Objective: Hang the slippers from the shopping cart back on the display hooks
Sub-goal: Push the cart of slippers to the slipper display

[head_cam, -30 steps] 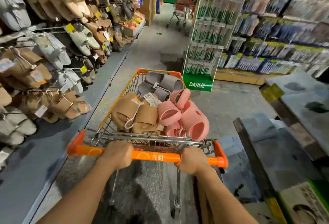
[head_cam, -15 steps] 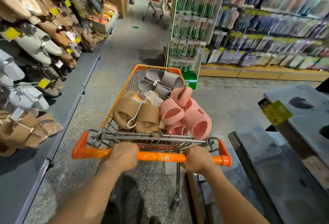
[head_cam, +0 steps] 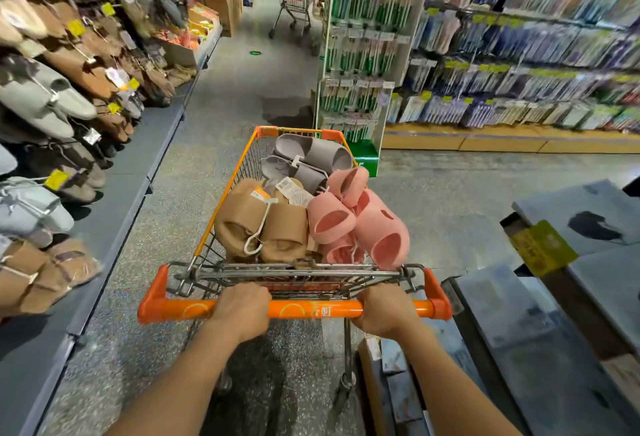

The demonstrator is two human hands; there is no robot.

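Change noted: over the last second the slipper wall (head_cam: 62,99) on the left has slid back and outward in view, and the toothbrush stand (head_cam: 360,54) ahead sits nearer. So the shopping cart (head_cam: 294,262) is being rolled forward down the aisle alongside the display. Judgement: this is transit only; no pair has left the cart, and the hanging step has not begun. The cart is now level with grey and tan pairs on the hooks, which may suit the load, though which hooks are free I cannot tell through the blur.

Cart position: centre of the aisle floor, slipper wall well apart to its left, a stack of grey slabs (head_cam: 554,314) just beside its right rear.

Handle (head_cam: 311,309): orange bar, gripped at two places. Left hand (head_cam: 242,311) is wrapped round it left of centre; right hand (head_cam: 386,311) is wrapped round it right of centre. Neither holds a slipper.

Count in the basket, all still loose:
- tan slippers (head_cam: 263,224): 1 pair, near left, joined by a white hanger.
- pink slippers (head_cam: 360,224): at least 3 single shoes visible, near right; likely 2 pairs, the fourth hidden.
- grey slippers (head_cam: 308,161): 1 pair, far end, white clip.
- paper tags (head_cam: 294,189): 2 seen, between tan and grey.

Second cart (head_cam: 294,2) stands far down the aisle.
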